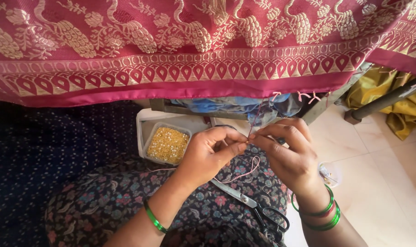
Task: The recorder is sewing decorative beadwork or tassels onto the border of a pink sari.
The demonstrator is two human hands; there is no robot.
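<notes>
The left hand point(208, 155) and the right hand point(285, 155) meet fingertip to fingertip, both pinching a thin pink thread point(247, 171) that hangs from the edge of the red and gold cloth point(194, 55) above the lap. The tub of tiny gold beads point(168, 145) sits just beside the left hand, so a bump could spill it. The scissors point(253, 206) lie on the lap and could slide off.
</notes>
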